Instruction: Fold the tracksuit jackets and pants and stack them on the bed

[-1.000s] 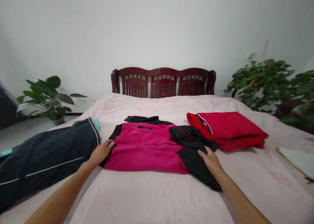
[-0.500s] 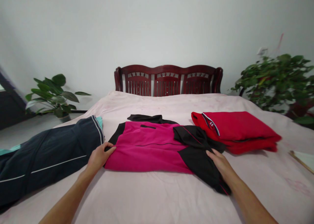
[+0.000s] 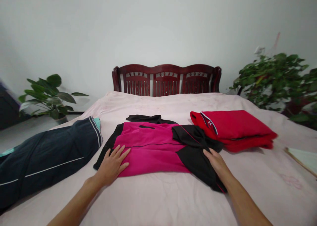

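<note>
A magenta and black jacket [image 3: 153, 158] lies spread sideways on the bed, its black hem band toward the left and one black sleeve angled toward me at the right. My left hand [image 3: 112, 165] rests flat on the hem end with its fingers spread. At the other end my right hand [image 3: 216, 163] has its thumb and fingers closed on the black fabric near the collar and sleeve; the fingertips are partly hidden. Another black sleeve [image 3: 146, 118] sticks out behind the jacket's far edge.
Dark navy clothing [image 3: 54, 153] with white piping lies at the left. A folded red garment [image 3: 237, 125] sits just right of the jacket. The pale pink bed [image 3: 160, 203] reaches a carved wooden headboard [image 3: 167, 77]. Potted plants [image 3: 48, 90] stand on both sides.
My left hand has let go of the jacket's hem corner and now lies flat on the fabric, fingers spread. The hem end extends nearer to me. My right hand keeps its place on the jacket.
</note>
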Demonstrator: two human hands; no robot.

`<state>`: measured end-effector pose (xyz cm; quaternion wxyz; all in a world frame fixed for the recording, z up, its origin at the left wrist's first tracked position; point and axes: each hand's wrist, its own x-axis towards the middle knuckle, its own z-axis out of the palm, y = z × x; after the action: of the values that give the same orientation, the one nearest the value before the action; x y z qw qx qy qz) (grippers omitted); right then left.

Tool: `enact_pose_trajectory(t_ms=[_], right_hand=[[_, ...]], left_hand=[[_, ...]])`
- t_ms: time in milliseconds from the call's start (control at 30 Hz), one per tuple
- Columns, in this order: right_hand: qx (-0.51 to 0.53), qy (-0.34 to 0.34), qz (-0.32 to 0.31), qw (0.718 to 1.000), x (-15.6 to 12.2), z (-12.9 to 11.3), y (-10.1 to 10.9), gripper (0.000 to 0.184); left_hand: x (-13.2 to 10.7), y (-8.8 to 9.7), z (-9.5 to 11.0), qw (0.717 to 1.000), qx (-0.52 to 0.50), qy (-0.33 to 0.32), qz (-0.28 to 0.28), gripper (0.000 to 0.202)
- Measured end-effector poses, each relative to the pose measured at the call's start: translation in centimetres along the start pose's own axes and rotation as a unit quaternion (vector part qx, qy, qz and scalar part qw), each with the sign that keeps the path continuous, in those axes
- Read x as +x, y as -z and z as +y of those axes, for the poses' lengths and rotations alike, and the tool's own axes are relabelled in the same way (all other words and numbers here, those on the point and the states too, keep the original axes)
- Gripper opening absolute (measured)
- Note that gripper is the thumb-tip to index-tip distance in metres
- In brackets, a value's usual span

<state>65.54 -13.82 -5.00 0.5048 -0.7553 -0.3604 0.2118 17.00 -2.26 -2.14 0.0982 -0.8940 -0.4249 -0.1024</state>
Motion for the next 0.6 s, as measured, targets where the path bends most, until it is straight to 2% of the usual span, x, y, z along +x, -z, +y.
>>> enact_pose_trajectory(t_ms=[100,233,467,600], right_hand=[[0.006,0.003,0.003,1.0,-0.2,0.1,0.0,0.045],[0.029,0.007,-0.01,1.0,-0.3,0.1,0.0,0.046],[0.047,0.002,-0.035,0.998,0.0,0.4,0.0,0.067],[0.072,0.018,-0.025,0.997,-0.4,0.3,-0.1,0.056]], left_hand=[[-0.8,-1.2,0.5,0.999,0.024,0.019,-0.015,0.056],[-1.6,-1.4,0.7,0.999,0.017,0.026,-0.015,0.056],[-2.1,-1.1,1.6,0.99,-0.001,0.137,0.012,0.059],[-2.1,-0.9,1.8,0.988,-0.014,0.153,0.004,0.056]])
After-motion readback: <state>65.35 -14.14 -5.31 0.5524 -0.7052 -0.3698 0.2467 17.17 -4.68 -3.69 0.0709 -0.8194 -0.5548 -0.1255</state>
